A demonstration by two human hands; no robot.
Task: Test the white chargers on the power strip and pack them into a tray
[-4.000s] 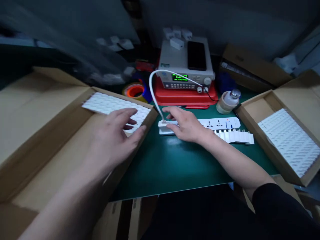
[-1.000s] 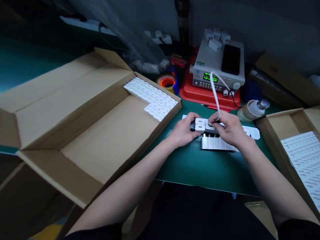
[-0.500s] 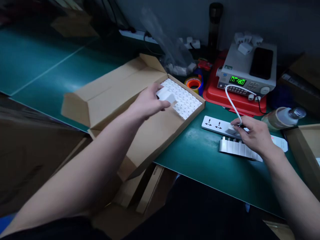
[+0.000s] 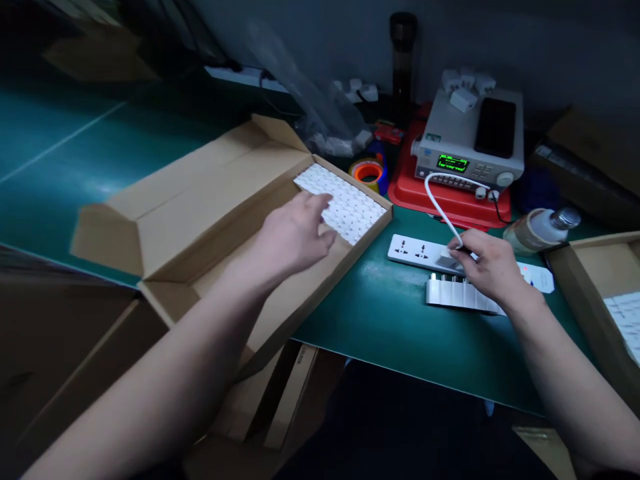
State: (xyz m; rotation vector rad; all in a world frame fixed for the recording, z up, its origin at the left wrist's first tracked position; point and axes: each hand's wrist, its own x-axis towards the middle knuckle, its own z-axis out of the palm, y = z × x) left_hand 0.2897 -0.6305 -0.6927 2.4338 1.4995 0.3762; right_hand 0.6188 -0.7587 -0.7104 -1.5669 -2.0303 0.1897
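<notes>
The left hand (image 4: 295,235), fingers loosely apart and holding nothing, touches the white chargers (image 4: 350,203) packed in the far corner of the cardboard box (image 4: 200,200). The right hand (image 4: 487,267) is pinched on the white cable (image 4: 440,207) at its end, over the power strip (image 4: 413,251) on the table (image 4: 390,320)

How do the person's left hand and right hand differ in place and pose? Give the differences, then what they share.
The left hand reaches into the cardboard box; the right hand sits at the power strip on the green mat. The left hand lies spread, fingertips on the white chargers; the right hand is curled, pinching the end of the white cable. Both are bare and palm down.
</notes>
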